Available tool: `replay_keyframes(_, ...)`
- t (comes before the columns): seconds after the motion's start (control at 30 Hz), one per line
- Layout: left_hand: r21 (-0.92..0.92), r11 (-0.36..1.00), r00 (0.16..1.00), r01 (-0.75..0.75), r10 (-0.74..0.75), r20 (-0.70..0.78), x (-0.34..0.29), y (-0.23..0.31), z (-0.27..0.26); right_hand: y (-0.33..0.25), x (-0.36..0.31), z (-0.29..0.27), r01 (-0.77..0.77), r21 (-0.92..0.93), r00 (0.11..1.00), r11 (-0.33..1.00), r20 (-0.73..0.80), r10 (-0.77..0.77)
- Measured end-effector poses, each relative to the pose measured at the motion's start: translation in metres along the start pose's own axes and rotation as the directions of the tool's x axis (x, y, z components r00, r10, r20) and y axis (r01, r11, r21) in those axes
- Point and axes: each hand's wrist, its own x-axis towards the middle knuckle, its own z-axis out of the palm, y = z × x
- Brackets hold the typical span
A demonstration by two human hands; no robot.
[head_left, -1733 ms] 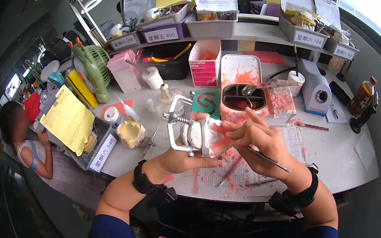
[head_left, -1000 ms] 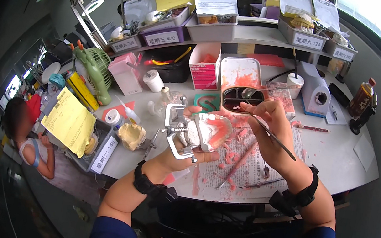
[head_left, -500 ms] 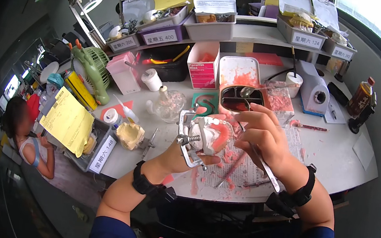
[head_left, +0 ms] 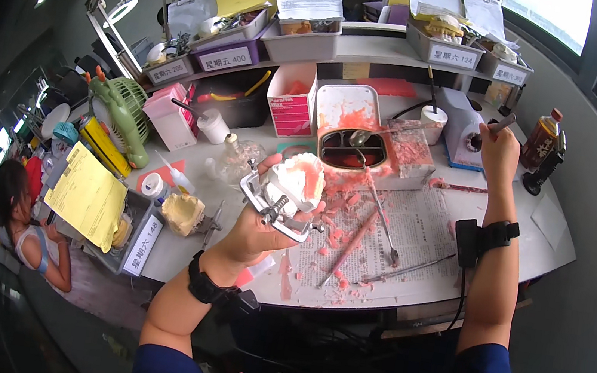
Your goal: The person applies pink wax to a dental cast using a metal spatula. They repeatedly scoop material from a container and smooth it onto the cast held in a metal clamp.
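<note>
My left hand [head_left: 251,234] is closed around a metal dental articulator [head_left: 276,212] at the middle of the bench. White plaster casts [head_left: 285,187] are mounted in it, with a curved pink wax rim [head_left: 310,177] on top. My right hand [head_left: 500,154] is raised at the right, closed on a grey-handled tool [head_left: 503,123] beside the round opening of a white-and-blue bench device [head_left: 461,132]. The tool's working end is hidden. A thin metal wax tool [head_left: 383,216] leans from the wax pot [head_left: 352,150] down onto newspaper [head_left: 414,224].
Pink wax scraps surround more tools, including a wax-smeared stick [head_left: 352,245]. To the left stand a yellowish cast [head_left: 182,213], a glass burner [head_left: 238,160] and a grey bin [head_left: 127,239]. A brown bottle [head_left: 541,139] is at the right. Another person [head_left: 42,243] sits far left.
My right hand has left the cast and moved right to the bench device. The metal wax tool now lies against the wax pot. My left hand has tilted the articulator upward.
</note>
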Motion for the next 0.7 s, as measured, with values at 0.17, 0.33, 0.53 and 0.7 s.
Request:
replay_keyframes(0.17, -0.04, 0.999, 1.0, 0.021, -0.02, 0.016, 0.004, -0.003, 0.001, 0.028, 0.004, 0.012, -0.047, -0.088, 0.991, 0.995, 0.124, 0.058)
replay_keyframes(0.33, -0.025, 0.998, 0.998, 0.061, -0.06, 0.024, 0.004, -0.004, -0.003, -0.004, 0.0, -0.004, 0.07, -0.058, 0.992, 0.996, 0.112, -0.063)
replay_keyframes(0.53, 0.098, 0.994, 0.995, 0.046, -0.055, 0.082, 0.003, -0.007, -0.007, -0.149, -0.064, -0.039, 0.299, 0.887, 0.652, 0.352, 0.08, -0.754)
replay_keyframes(0.7, 0.029, 0.993, 0.986, 0.119, -0.121, 0.115, 0.004, -0.006, -0.001, -0.166, -0.094, -0.037, 0.24, 0.907, 0.599, 0.345, 0.141, -0.788)
